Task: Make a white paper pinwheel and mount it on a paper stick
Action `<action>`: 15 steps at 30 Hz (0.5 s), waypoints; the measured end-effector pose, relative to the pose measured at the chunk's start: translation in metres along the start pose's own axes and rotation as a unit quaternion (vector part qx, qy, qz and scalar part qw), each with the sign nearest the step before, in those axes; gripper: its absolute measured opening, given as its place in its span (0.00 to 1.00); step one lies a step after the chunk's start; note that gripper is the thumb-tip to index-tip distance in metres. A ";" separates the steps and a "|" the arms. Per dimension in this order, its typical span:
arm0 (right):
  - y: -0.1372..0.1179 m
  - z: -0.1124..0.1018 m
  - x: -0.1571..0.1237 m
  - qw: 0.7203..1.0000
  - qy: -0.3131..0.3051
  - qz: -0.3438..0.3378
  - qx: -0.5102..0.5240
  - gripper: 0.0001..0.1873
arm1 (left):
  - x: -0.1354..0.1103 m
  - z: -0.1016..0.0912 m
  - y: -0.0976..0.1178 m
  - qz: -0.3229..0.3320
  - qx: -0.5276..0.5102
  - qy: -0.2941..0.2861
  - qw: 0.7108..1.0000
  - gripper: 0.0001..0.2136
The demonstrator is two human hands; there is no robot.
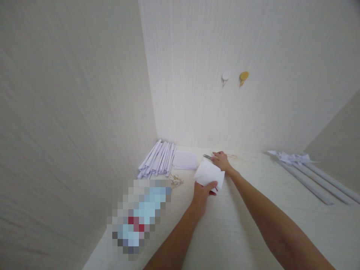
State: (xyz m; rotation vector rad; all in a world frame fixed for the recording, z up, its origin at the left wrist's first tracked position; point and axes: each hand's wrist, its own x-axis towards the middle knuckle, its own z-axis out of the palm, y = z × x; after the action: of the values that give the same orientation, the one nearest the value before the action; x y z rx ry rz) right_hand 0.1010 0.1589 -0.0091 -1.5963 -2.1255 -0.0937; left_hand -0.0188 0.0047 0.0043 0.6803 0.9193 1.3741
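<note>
My left hand (203, 195) is closed on a small stack of white paper sheets (208, 173), thumb on top, held above the table. Beyond the paper, my right hand (221, 161) is closed around the handle end of a pair of scissors (207, 156) whose metal blades point left. The handles are mostly hidden by the fingers. To the left of the scissors lies a flat pile of white paper (185, 160). Short pale string-like pieces (176, 180) lie in a small heap left of my left hand.
Several rolled white paper tubes (157, 159) are piled in the left corner. Longer white tubes (312, 180) lie at the right. A blurred-out blue and red item (149, 210) is at front left. A white hook (225, 76) and a yellow hook (244, 76) are on the wall.
</note>
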 end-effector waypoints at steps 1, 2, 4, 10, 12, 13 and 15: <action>-0.003 -0.007 0.002 1.000 0.015 0.021 0.012 0.15 | 0.000 0.000 0.001 0.001 -0.002 0.004 1.000 0.15; -0.006 -0.015 0.003 0.998 0.030 0.039 0.025 0.16 | 0.000 0.000 0.001 0.001 -0.003 0.007 1.000 0.15; -0.012 -0.037 0.006 0.995 0.059 0.057 0.053 0.18 | -0.001 -0.001 0.003 0.001 -0.001 0.003 1.000 0.13; -0.041 -0.117 -0.028 0.914 0.163 -0.001 0.371 0.12 | -0.002 -0.002 0.004 0.013 -0.008 0.005 1.000 0.12; -0.054 -0.131 -0.055 0.876 0.127 0.007 0.464 0.13 | -0.003 -0.002 0.003 0.015 -0.007 0.004 1.000 0.13; -0.059 -0.134 -0.069 0.862 0.117 0.025 0.493 0.14 | -0.003 -0.002 0.003 0.017 -0.003 -0.004 1.000 0.13; -0.066 -0.132 -0.095 0.838 0.088 0.075 0.533 0.20 | -0.005 -0.002 0.004 0.028 0.004 -0.003 1.000 0.15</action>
State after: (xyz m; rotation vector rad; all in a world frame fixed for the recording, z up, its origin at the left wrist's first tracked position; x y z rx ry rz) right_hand 0.1031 0.0096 0.0838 -0.9717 -1.4108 0.8205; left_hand -0.0222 0.0003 0.0071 0.7219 0.9070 1.4178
